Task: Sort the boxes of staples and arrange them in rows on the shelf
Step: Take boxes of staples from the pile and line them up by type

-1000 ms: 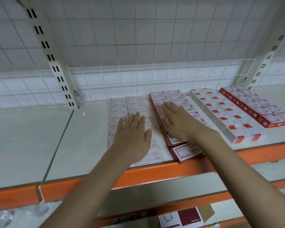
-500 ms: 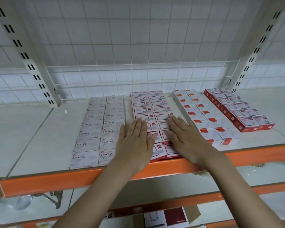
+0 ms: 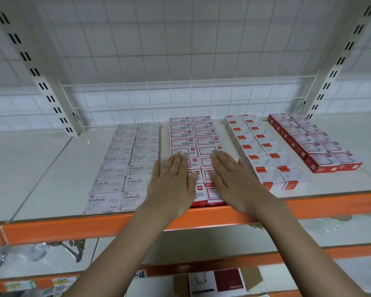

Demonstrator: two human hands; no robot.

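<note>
With both hands flat, fingers straight, left hand [image 3: 171,185] and right hand [image 3: 234,183] press the red-bordered staple boxes [image 3: 193,138] mid-frame; a shove could tip the front boxes off the shelf [image 3: 51,189].

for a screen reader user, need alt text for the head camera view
Two open hands, left and right, lie flat on red-bordered white staple boxes, one of four double rows on a white shelf with an orange front edge, before a white wire grid back.

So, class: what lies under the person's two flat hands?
Left hand and right hand lie on the red-bordered staple boxes; the boxes directly beneath the palms are covered.
</note>
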